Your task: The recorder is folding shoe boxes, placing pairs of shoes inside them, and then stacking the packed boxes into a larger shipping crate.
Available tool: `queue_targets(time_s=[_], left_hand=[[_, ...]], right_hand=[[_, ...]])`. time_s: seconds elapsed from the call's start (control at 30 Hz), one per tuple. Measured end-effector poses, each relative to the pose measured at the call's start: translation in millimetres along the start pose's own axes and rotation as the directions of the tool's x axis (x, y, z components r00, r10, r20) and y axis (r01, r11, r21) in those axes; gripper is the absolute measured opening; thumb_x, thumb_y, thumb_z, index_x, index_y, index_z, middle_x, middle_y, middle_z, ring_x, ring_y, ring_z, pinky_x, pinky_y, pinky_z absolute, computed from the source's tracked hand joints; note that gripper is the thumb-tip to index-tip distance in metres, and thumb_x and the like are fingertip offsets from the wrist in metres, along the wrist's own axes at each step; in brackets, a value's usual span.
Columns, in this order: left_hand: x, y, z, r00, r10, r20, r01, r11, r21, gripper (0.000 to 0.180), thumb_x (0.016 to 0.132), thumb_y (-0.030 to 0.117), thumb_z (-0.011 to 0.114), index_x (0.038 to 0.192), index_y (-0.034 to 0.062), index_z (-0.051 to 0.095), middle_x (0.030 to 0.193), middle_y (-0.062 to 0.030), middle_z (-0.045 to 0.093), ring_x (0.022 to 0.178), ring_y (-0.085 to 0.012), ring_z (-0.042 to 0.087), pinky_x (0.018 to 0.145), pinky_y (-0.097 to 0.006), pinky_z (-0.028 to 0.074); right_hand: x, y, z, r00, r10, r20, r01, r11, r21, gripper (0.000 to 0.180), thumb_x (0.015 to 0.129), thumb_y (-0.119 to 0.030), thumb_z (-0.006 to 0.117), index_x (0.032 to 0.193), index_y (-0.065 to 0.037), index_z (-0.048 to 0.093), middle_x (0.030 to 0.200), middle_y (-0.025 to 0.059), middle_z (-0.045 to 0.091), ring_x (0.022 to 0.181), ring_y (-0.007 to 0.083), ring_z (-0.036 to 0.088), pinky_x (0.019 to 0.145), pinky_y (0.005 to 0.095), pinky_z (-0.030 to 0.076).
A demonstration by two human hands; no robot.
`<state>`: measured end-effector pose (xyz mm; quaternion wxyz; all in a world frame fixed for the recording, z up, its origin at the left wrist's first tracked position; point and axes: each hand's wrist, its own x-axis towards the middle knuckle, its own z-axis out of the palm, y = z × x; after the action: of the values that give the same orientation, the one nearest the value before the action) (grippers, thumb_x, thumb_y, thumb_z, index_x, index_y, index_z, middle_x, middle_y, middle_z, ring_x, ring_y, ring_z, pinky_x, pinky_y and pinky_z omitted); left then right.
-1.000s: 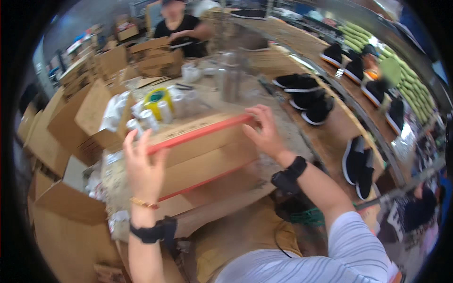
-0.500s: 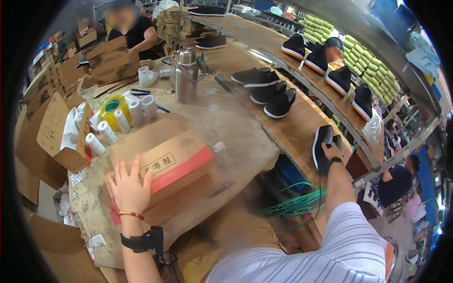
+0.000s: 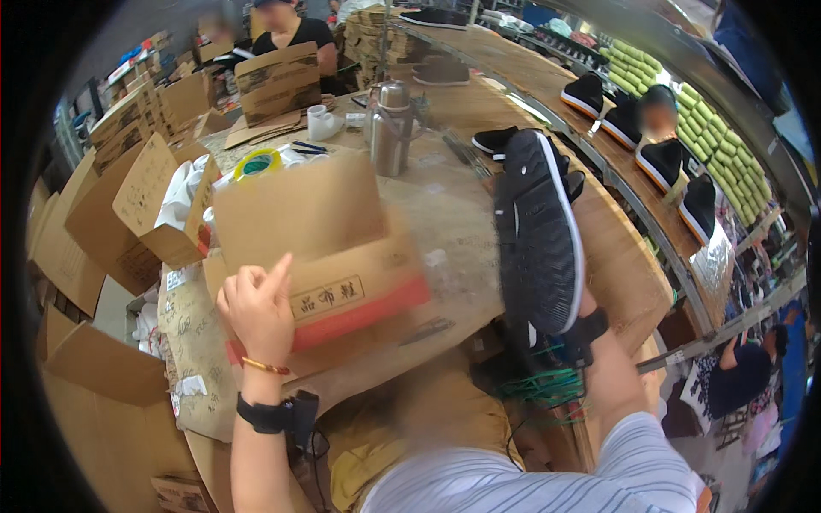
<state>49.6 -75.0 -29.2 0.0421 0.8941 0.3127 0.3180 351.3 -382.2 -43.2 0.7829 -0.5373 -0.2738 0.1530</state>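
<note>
My left hand [image 3: 259, 312] is at the near left edge of a brown cardboard shoebox [image 3: 359, 299] with a red stripe, its fingers bent over the edge. The box's lid [image 3: 299, 205] stands raised and is blurred. On the right, my right hand [image 3: 588, 303] holds up a black shoe [image 3: 539, 231] with its dark ridged sole and white rim facing me. Most of that hand is hidden behind the shoe. Whether a second shoe is in the same grip, I cannot tell.
A steel flask [image 3: 392, 128], a yellow tape roll [image 3: 256, 162] and an open carton [image 3: 167, 205] of white paper rolls stand on the table. More black shoes [image 3: 584, 96] line the wooden shelf at right. Green straps [image 3: 543, 386] hang below. People work across the table.
My right hand has lifted the black shoe off the shelf and brought it left, toward me. The shoebox lid has gone from closed to raised. My left hand's spread fingers have bent.
</note>
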Motion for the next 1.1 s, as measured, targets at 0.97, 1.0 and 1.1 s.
queue_targets(time_s=[0.97, 1.0, 1.1], left_hand=[[-32, -11, 1, 0.937, 0.343, 0.070, -0.322, 0.923, -0.212, 0.023, 0.070, 0.001, 0.062, 0.089, 0.0119, 0.069, 0.096, -0.0047, 0.066, 0.089, -0.0230, 0.062, 0.075, -0.034, 0.052], [-30, -12, -6, 0.912, 0.399, 0.095, -0.363, 0.894, -0.263, 0.019, 0.071, 0.003, 0.063, 0.086, 0.0124, 0.070, 0.093, -0.0036, 0.067, 0.085, -0.0220, 0.063, 0.073, -0.033, 0.053], [-10, -51, -35, 0.960, 0.262, -0.103, -0.276, 0.946, -0.170, 0.011, 0.073, 0.009, 0.069, 0.083, 0.0102, 0.068, 0.087, -0.0061, 0.067, 0.077, -0.0236, 0.064, 0.074, -0.034, 0.052]], right_hand=[[31, 36, 245, 0.474, -0.521, 0.710, 0.875, 0.369, -0.313, 0.025, 0.065, 0.002, 0.071, 0.086, -0.005, 0.060, 0.102, 0.0124, 0.062, 0.095, 0.0309, 0.060, 0.082, 0.0362, 0.050], [31, 47, 238, 0.434, -0.389, 0.812, 0.883, 0.363, -0.298, 0.028, 0.062, 0.000, 0.072, 0.086, -0.006, 0.061, 0.105, 0.0115, 0.062, 0.097, 0.0307, 0.059, 0.082, 0.0382, 0.050], [52, 43, 211, 0.628, -0.488, 0.607, 0.778, 0.430, -0.458, 0.018, 0.068, -0.002, 0.072, 0.082, -0.006, 0.062, 0.090, 0.0107, 0.065, 0.088, 0.0291, 0.061, 0.077, 0.0369, 0.050]])
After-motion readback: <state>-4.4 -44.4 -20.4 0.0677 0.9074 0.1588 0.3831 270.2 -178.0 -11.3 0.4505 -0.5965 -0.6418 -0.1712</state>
